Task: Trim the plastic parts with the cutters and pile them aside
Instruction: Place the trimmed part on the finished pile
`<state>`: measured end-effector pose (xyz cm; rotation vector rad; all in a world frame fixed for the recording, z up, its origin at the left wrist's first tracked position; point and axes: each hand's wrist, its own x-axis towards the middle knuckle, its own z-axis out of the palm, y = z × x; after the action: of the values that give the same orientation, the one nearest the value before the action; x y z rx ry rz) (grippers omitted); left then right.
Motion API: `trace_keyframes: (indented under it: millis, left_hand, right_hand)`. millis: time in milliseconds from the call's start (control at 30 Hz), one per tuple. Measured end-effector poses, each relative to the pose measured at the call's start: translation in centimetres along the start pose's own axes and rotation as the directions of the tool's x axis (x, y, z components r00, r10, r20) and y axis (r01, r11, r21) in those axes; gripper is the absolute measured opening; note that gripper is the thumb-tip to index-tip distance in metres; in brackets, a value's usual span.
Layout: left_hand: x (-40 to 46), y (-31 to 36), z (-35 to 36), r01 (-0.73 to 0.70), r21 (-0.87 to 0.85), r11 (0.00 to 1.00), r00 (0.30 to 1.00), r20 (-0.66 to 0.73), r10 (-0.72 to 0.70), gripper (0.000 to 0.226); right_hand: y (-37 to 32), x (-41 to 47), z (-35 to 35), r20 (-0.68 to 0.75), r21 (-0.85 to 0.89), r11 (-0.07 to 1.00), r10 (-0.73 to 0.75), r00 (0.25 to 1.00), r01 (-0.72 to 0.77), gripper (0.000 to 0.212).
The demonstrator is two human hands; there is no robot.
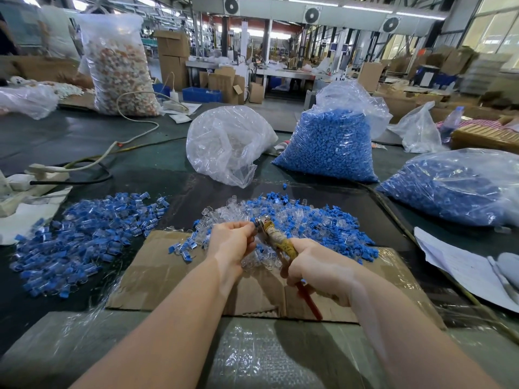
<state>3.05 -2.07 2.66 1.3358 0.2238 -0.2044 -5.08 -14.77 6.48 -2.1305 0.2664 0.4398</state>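
My right hand grips the cutters, whose taped yellow and red handles run down through my fist. The metal jaws point up-left and meet my left hand. That hand pinches a small plastic part at the jaws; the part itself is mostly hidden by my fingers. Under both hands lies a heap of mixed clear and blue plastic parts, partly on a flattened cardboard sheet. A second pile of blue-and-clear parts spreads out on the dark table to the left.
Behind the heap stand a clear bag of transparent parts and two bags of blue parts. A power strip with cables lies at the left. Papers rest at the right, bubble wrap near me.
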Motion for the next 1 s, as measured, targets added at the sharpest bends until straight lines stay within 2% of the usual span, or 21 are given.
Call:
trace_keyframes:
  millis: [67, 200, 300, 367, 433, 533, 600, 667, 767, 833, 900, 1000]
  left_hand:
    - [-0.1, 0.0, -0.2, -0.021, 0.008, 1.000, 1.000, -0.011, 0.021, 0.013]
    - [-0.2, 0.0, -1.4, -0.119, 0.115, 0.986, 0.992, -0.022, 0.123, 0.011]
    - [0.1, -0.1, -2.8, -0.137, 0.146, 0.980, 0.987, -0.063, 0.147, 0.009]
    - [0.5, 0.0, -3.7, -0.190, 0.255, 0.948, 0.968, -0.113, 0.224, 0.007]
    - [0.9, 0.1, -4.8, -0.276, 0.507, 0.817, 0.901, -0.160, 0.404, 0.006]
    - [1.5, 0.0, -7.1, -0.248, 0.827, 0.504, 0.785, -0.133, 0.604, 0.014]
    - [2.0, -0.3, -8.4, -0.128, 0.938, 0.323, 0.779, -0.107, 0.618, 0.021]
    - [2.2, -0.7, -9.2, -0.055, 0.971, 0.232, 0.790, -0.100, 0.605, 0.024]
    - [2.2, -0.8, -9.0, -0.040, 0.983, 0.182, 0.784, -0.081, 0.615, 0.026]
    - [1.9, -0.8, -8.2, -0.093, 0.973, 0.211, 0.767, -0.065, 0.638, 0.028]
    - [1.3, -1.1, -6.8, -0.238, 0.933, 0.270, 0.753, 0.002, 0.658, 0.028]
    - [-0.2, -1.9, -4.5, -0.480, 0.817, 0.321, 0.741, 0.181, 0.647, 0.024]
  right_hand:
    - [0.1, -0.1, 0.3, -0.013, 0.073, 0.997, -0.016, 1.000, 0.017, 0.040]
    - [0.4, -0.1, 0.6, -0.075, 0.173, 0.983, -0.039, 0.996, 0.052, 0.069]
    - [0.6, -0.3, 0.6, -0.087, 0.191, 0.981, -0.009, 0.996, 0.026, 0.065]
    - [0.7, -0.3, 0.4, -0.098, 0.238, 0.971, 0.008, 0.995, 0.016, 0.058]
    - [0.9, 0.2, 0.1, -0.194, 0.137, 0.990, -0.013, 0.981, 0.040, 0.053]
    - [2.1, 1.1, -0.4, -0.410, -0.188, 0.982, -0.065, 0.910, -0.015, 0.055]
    - [3.2, 1.5, -0.8, -0.504, -0.307, 0.948, -0.085, 0.860, -0.087, 0.054]
    - [4.2, 1.7, -1.2, -0.557, -0.350, 0.926, -0.083, 0.827, -0.142, 0.055]
    - [5.6, 2.1, -1.6, -0.617, -0.413, 0.888, -0.111, 0.780, -0.201, 0.063]
    - [6.3, 2.4, -1.8, -0.630, -0.452, 0.861, -0.124, 0.767, -0.233, 0.067]
    - [6.9, 2.7, -2.0, -0.630, -0.483, 0.840, -0.138, 0.764, -0.247, 0.069]
    - [7.4, 3.0, -2.1, -0.620, -0.520, 0.815, -0.151, 0.770, -0.258, 0.068]
